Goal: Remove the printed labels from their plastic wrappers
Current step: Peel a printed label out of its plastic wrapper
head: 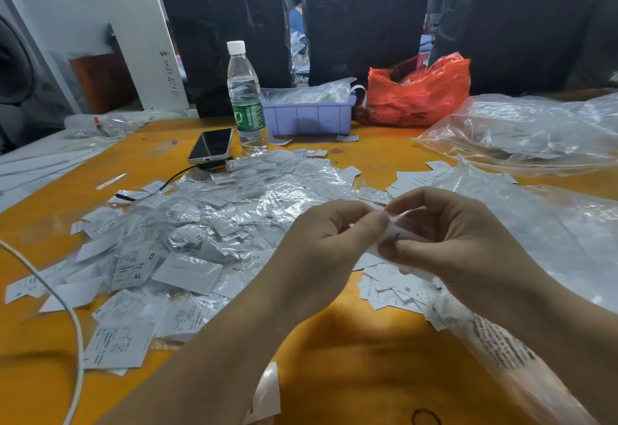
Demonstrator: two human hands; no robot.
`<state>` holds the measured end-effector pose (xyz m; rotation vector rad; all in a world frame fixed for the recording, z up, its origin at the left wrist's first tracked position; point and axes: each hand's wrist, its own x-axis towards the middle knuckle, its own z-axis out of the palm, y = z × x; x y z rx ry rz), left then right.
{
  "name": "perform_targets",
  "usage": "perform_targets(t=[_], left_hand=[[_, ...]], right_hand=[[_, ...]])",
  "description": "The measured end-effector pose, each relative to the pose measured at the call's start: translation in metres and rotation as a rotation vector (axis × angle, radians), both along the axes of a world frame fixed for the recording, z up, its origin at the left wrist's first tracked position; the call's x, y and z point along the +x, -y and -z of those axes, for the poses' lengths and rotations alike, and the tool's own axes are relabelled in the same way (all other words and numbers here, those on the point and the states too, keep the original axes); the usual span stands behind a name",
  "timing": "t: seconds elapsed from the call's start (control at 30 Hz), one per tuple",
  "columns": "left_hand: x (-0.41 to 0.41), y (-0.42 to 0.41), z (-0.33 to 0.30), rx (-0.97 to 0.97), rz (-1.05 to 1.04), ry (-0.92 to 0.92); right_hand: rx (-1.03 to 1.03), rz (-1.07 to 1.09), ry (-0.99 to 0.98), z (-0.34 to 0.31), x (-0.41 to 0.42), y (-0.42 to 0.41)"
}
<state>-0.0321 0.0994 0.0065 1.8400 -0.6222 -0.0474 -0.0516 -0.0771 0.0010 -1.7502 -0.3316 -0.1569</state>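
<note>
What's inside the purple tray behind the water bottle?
The purple tray holds crumpled clear plastic wrappers piled above its rim, with a white strip hanging over the right end. Anything beneath that plastic is covered, and the water bottle hides the tray's left end.
</note>
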Motion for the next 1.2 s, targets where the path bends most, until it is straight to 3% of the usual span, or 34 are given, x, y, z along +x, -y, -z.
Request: perform_targets(t=[0.13, 0.33, 0.63, 0.9, 1.2], left_hand=[[-0.001, 0.000, 0.002, 0.065, -0.062, 0.068], [0.012, -0.011, 0.001, 0.038, -0.181, -0.007], [0.017, -0.017, -0.003, 0.008, -0.222, -0.024], [0.024, -0.026, -0.002, 0.014, -0.323, -0.026], [0.037, -0.034, 0.009, 0.269, -0.574, 0.152]], right_hand=[[-0.050, 0.024, -0.001, 0.000, -0.002, -0.001], [-0.063, 0.021, -0.095, 0.000, 0.004, 0.001], [-0.096, 0.060, -0.061, 0.000, 0.003, 0.002], [0.006, 0.148, -0.046, -0.002, 0.004, 0.002], [-0.185, 0.235, 0.110, -0.006, 0.000, 0.008]])
